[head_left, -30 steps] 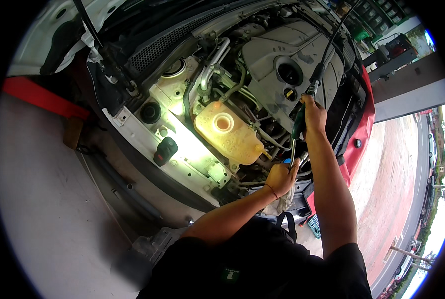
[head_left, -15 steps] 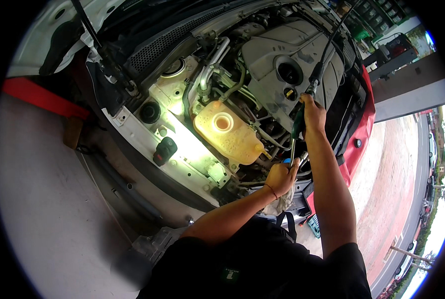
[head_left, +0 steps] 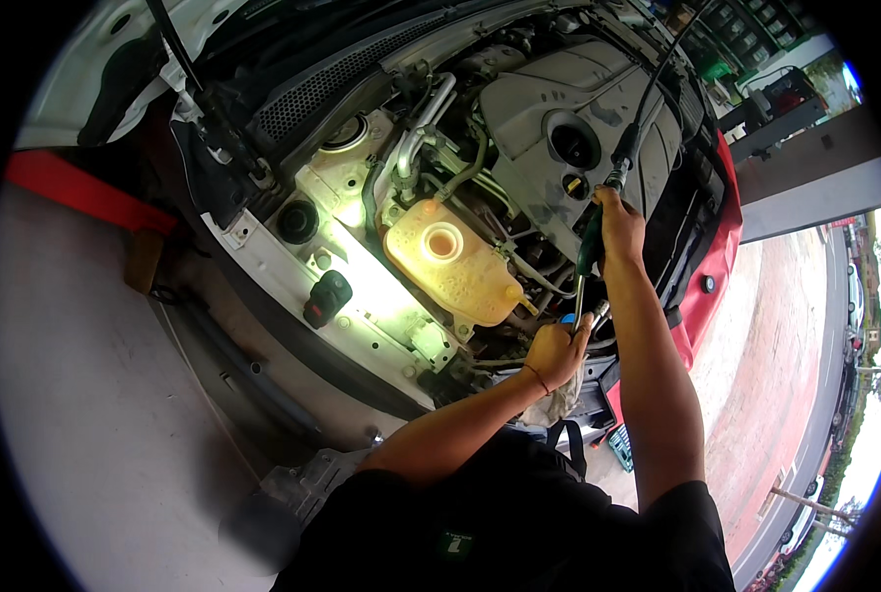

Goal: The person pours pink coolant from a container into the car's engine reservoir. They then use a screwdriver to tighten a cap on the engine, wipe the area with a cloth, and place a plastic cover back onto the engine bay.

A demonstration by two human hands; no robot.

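My right hand (head_left: 621, 232) is closed around the dark green handle of a blow gun (head_left: 589, 242). A black hose (head_left: 648, 109) joins the gun at a silver fitting just above that hand. From the handle a thin metal tube runs down to my left hand (head_left: 557, 355), whose fingers are pinched around its lower part. The tube's tip is hidden among the parts by the front of the engine bay. A pale rag (head_left: 556, 403) shows just below my left hand. Left of the hands sits a yellowed coolant tank (head_left: 455, 271) with its filler neck uncapped.
A grey engine cover (head_left: 598, 109) lies beyond my hands. A small black object (head_left: 327, 299) with a red mark rests on the brightly lit fender edge. A prop strut (head_left: 199, 89) stands at left, and a red cover (head_left: 709, 286) drapes the car's front.
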